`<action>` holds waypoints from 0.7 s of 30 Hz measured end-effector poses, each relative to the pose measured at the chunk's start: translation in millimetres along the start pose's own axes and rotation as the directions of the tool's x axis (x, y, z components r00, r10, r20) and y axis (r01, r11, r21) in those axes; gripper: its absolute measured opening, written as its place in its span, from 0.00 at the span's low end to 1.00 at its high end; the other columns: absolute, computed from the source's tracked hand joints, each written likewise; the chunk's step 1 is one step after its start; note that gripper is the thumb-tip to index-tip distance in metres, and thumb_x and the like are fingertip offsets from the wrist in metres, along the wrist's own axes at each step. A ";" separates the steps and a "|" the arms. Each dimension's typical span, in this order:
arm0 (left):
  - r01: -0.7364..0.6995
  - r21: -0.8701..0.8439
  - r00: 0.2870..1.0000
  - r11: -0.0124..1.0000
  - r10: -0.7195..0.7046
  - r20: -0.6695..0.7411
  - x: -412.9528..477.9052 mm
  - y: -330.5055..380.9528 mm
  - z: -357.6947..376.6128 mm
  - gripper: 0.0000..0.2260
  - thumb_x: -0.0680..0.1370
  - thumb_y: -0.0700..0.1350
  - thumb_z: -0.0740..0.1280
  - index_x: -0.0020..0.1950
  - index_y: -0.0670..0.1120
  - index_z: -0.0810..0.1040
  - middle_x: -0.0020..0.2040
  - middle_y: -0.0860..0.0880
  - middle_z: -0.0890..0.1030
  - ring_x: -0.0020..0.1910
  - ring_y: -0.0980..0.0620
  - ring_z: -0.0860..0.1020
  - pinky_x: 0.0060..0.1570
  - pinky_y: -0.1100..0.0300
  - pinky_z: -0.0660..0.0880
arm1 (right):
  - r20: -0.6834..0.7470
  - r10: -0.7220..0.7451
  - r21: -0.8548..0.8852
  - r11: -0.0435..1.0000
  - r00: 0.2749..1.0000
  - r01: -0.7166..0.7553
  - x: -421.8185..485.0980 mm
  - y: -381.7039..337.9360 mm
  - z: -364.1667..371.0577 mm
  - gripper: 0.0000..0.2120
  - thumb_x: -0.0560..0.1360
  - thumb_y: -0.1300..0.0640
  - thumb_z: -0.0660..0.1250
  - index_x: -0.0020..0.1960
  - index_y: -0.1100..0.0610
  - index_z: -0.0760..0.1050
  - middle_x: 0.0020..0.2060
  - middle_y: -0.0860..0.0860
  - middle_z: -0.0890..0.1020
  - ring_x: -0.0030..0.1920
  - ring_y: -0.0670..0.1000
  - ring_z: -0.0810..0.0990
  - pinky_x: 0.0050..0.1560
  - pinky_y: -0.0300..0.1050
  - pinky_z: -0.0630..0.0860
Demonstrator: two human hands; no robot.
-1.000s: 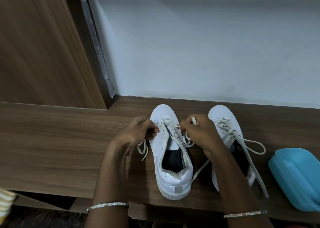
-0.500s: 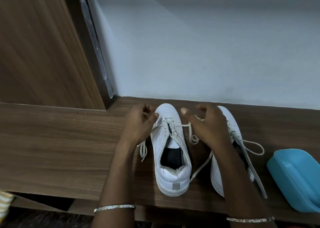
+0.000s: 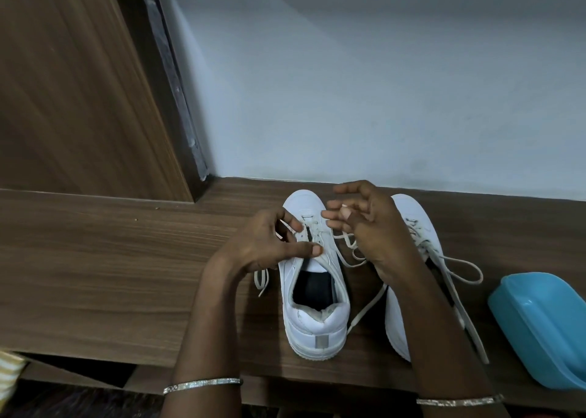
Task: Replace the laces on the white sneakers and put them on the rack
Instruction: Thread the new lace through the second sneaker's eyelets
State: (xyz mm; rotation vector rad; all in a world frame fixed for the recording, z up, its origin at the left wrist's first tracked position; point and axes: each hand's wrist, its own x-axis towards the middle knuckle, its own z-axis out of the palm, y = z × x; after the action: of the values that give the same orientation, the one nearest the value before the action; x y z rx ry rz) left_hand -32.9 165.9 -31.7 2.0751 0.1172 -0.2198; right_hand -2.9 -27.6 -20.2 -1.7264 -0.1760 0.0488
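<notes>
Two white sneakers stand side by side on the wooden worktop, toes pointing to the far wall and heels toward the near edge. The left sneaker shows in full, with its dark inside open to view. The right sneaker is partly hidden under the person's right forearm.

The left hand rests against the left side of the left sneaker. Its thumb reaches across the eyelets and its index finger points toward the toe. The other fingers curl underneath, and it is not possible to tell whether they grip anything. A lace end hangs out from below this hand onto the worktop.

The right hand hovers between the two toes with its fingers half curled and spread. The thumb and a fingertip pinch the lace, which comes from the top eyelets, loops under the palm and trails back between the shoes. The right sneaker's own lace lies loose in a loop on its right side.

A blue plastic container sits at the right edge, near the right sneaker. A wooden panel rises at far left. Each wrist wears a thin bangle.
</notes>
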 end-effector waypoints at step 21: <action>0.199 -0.438 0.978 0.877 -0.151 0.143 -9.5 -6.9 -10.4 0.11 0.72 0.38 0.76 0.53 0.36 0.84 0.44 0.41 0.82 0.38 0.53 0.80 0.41 0.61 0.83 | 0.087 0.024 -0.501 0.865 0.996 0.022 -2.1 8.1 22.4 0.20 0.86 0.49 0.55 0.38 0.56 0.68 0.29 0.47 0.70 0.32 0.46 0.69 0.38 0.47 0.65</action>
State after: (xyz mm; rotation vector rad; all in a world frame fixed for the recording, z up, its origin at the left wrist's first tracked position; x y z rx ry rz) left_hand -42.3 178.4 -30.7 1.5852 0.2682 -0.3750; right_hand -7.2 -7.2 -32.0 -2.2495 -0.2727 0.0882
